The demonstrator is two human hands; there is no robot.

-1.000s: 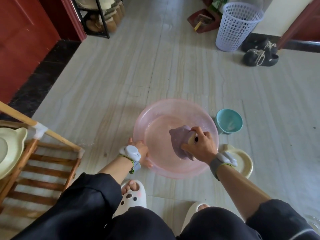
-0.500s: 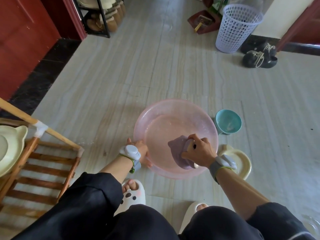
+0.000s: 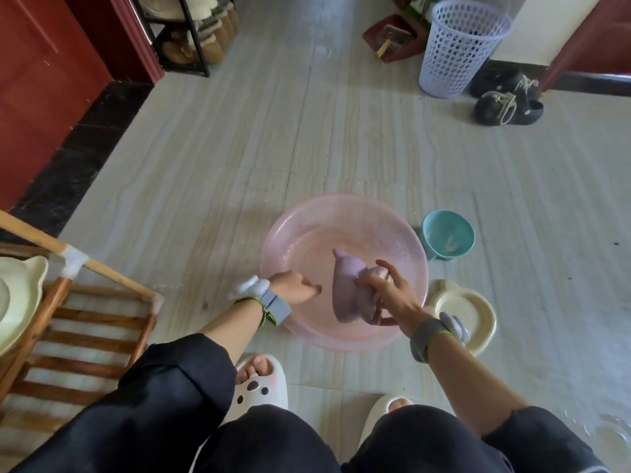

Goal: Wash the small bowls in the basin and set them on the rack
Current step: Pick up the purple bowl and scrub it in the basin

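**Head view.** The purple bowl (image 3: 350, 288) stands tilted on edge inside the pink basin (image 3: 307, 216). The right hand (image 3: 392, 297) grips it, fingers curled round its near rim. The left hand (image 3: 293, 290) crosses the basin's near-left rim with its fingers stretched toward the bowl. It holds nothing and is just short of touching.

**Handling (judged).** The bowl looks light, stiff and thin-walled, and is probably slick when wet. The rim is the surest hold, thumb inside and fingers outside. The small ear at the top edge offers a second purchase for the free hand.

**Edges and room.** The basin wall rings the bowl, so any lift must clear that rim first. A teal bowl (image 3: 448, 235) sits just beside the basin on the right. A cream bowl (image 3: 474, 314) lies at its near-right, under the right wrist, which crowds that side. The rack (image 3: 102, 315) stands well apart to the left across open floor. A cream dish (image 3: 17, 295) already rests on it, and bare slats show beside it.
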